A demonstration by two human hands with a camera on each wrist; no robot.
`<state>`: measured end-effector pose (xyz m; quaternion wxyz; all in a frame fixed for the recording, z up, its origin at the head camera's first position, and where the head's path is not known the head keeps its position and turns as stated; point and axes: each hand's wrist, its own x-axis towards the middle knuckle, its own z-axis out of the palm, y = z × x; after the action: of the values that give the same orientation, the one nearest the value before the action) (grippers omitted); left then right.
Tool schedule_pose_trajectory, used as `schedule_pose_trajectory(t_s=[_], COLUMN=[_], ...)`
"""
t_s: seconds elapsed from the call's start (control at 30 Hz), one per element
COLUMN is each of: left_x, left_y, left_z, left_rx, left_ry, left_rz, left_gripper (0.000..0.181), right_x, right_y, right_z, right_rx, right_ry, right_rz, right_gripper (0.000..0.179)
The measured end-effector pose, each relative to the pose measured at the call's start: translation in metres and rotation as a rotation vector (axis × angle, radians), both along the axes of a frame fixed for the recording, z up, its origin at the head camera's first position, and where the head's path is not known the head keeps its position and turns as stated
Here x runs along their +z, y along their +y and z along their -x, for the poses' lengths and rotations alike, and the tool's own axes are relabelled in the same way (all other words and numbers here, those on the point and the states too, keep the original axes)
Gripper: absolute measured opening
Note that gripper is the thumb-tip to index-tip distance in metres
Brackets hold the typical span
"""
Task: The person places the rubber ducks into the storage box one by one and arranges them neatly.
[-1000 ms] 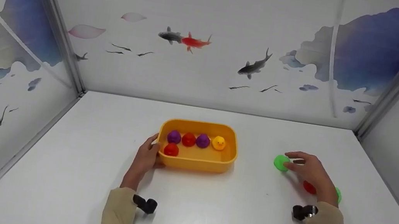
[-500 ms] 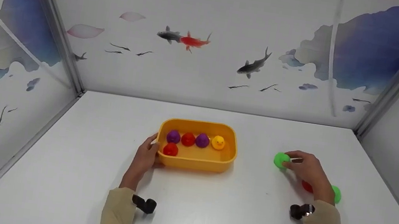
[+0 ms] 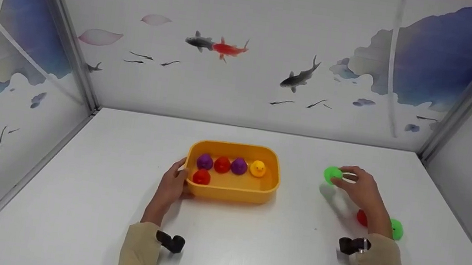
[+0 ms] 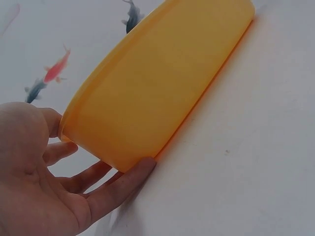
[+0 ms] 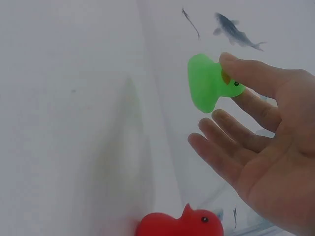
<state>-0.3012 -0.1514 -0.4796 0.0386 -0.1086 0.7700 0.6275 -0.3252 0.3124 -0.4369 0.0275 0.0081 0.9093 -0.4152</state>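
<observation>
My left hand (image 3: 171,188) holds the left end of a yellow plastic tub (image 3: 232,194). In the left wrist view its fingers (image 4: 123,189) lie against the end wall and lower edge. My right hand (image 3: 364,192) pinches a green rubber duck (image 3: 332,175) by the head between thumb and forefinger, above the table. The other fingers are spread in the right wrist view, where the duck (image 5: 204,83) hangs tilted. Inside the tub sit two purple ducks (image 3: 239,166), two red ducks (image 3: 222,165) and a yellow duck (image 3: 257,169).
Under the right forearm stand a red duck (image 3: 362,218), partly hidden, and another green duck (image 3: 396,229). White panels (image 3: 241,96) printed with fish enclose the white table (image 3: 268,262) at the back and sides.
My right hand has taken hold of the green duck and lifted it off the table, its shadow now apart below. The left hand and the tub have stayed put.
</observation>
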Motion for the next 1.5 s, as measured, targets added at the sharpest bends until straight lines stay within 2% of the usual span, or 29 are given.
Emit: schedule_pose_trajectory(t_s=[0.27, 0.47, 0.77, 1.07, 1.33, 1.5], left_x=[0.000, -0.001, -0.002, 0.001, 0.000, 0.000], left_y=[-0.002, -0.004, -0.003, -0.002, 0.001, 0.001], left_z=[0.001, 0.001, 0.003, 0.002, 0.002, 0.003], left_rx=[0.009, 0.005, 0.014, 0.010, 0.004, 0.006], left_ry=[-0.004, 0.007, -0.005, 0.002, 0.009, 0.005], left_rz=[-0.014, -0.029, -0.024, -0.027, -0.026, -0.024], left_gripper=[0.053, 0.052, 0.053, 0.054, 0.055, 0.054], right_x=[0.014, 0.022, 0.028, 0.032, 0.030, 0.039], right_y=[-0.026, -0.045, -0.074, -0.093, -0.123, -0.143], right_z=[0.001, 0.003, 0.003, 0.004, 0.006, 0.005], right_rx=[0.005, 0.011, -0.015, 0.045, 0.106, 0.152], right_ry=[-0.015, -0.004, -0.068, -0.043, -0.031, -0.053], right_rz=[0.129, 0.189, 0.179, 0.182, 0.168, 0.151], right_gripper=[0.075, 0.072, 0.067, 0.063, 0.056, 0.054])
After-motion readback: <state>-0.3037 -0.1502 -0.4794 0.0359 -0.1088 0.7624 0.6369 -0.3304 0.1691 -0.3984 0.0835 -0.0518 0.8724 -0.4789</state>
